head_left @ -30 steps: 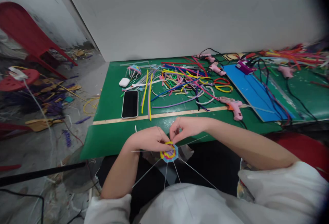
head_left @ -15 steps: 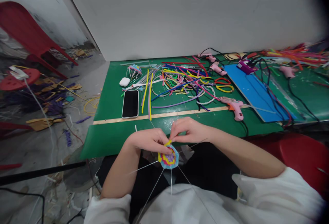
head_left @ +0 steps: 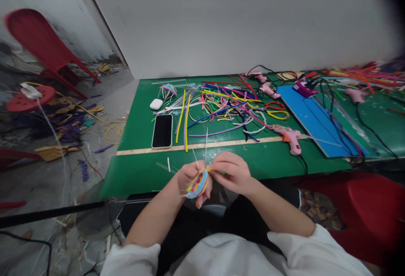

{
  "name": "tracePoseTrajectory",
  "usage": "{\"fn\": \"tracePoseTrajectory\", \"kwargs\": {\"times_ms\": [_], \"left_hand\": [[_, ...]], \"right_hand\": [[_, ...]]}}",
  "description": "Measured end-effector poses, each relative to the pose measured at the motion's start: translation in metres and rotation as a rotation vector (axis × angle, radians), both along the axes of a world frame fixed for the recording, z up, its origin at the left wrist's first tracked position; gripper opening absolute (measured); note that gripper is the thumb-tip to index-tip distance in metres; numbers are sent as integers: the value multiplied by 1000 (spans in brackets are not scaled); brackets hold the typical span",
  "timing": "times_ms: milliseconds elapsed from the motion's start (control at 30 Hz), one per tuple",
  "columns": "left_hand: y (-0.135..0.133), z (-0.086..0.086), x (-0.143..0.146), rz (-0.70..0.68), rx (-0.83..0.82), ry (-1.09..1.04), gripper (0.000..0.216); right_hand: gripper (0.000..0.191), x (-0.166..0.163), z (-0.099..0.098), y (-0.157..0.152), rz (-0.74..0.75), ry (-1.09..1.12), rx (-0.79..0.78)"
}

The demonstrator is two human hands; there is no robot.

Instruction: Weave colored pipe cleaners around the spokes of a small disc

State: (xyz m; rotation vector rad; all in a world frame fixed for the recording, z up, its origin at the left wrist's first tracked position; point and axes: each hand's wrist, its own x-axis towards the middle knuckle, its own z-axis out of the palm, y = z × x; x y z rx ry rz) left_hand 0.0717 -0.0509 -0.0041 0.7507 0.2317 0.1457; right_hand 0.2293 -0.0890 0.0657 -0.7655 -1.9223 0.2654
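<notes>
My left hand (head_left: 190, 175) is closed around a small woven disc (head_left: 198, 185) with rings of light blue, yellow, pink and purple. The disc is tilted nearly edge-on, and thin stiff wires stick out from its rim, two of them pointing up and others to the left. My right hand (head_left: 232, 171) pinches the end of a yellow pipe cleaner (head_left: 207, 169) at the top rim of the disc. Both hands are held above my lap at the table's near edge. Part of the disc is hidden by my left fingers.
On the green table (head_left: 142, 168) lie a phone (head_left: 162, 131), a white case (head_left: 156, 104), many coloured pipe cleaners (head_left: 218, 105), scissors (head_left: 276, 110) and a pink glue gun (head_left: 290, 138). A blue board (head_left: 311, 117) and cables lie to the right. A red stool (head_left: 373, 208) stands beside me.
The disc has turned from facing up to nearly edge-on, and its wires swung round with it. My left hand has shifted under it, while my right hand has moved slightly down.
</notes>
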Motion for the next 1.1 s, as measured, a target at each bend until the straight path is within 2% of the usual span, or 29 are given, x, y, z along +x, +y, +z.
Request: {"fn": "tracePoseTrajectory", "kwargs": {"times_ms": [133, 200, 300, 400, 467, 533, 567, 633, 733, 867, 967, 1100], "left_hand": [[9, 7, 7, 216, -76, -9, 62], [11, 14, 14, 383, 3, 94, 55], [7, 20, 18, 832, 359, 340, 43], [2, 21, 13, 1253, 723, 437, 30], [1, 24, 7, 1473, 1191, 462, 22], [5, 30, 3, 1521, 1671, 485, 28], [7, 34, 3, 1480, 1827, 494, 37], [13, 42, 3, 1375, 1992, 481, 46], [21, 53, 5, 1221, 1965, 418, 37], [26, 63, 4, 1072, 1683, 475, 15], [26, 67, -1, 1011, 1363, 503, 14], [25, 73, -9, 847, 792, 464, 24]], "right_hand": [[6, 12, 12, 10, -96, 89, -241], [4, 20, 15, 17, -179, 163, -335], [4, 33, 15, 27, -301, 248, -419], [8, 39, 14, 33, -380, 300, -477], [11, 38, 16, 34, -391, 336, -537], [13, 35, 19, 34, -373, 346, -606], [15, 33, 20, 34, -359, 334, -641], [18, 30, 24, 33, -320, 279, -703], [20, 27, 27, 32, -251, 187, -752], [20, 27, 31, 33, -236, 72, -698], [15, 29, 34, 33, -230, -64, -541], [12, 30, 37, 30, -208, -231, -322]]}}
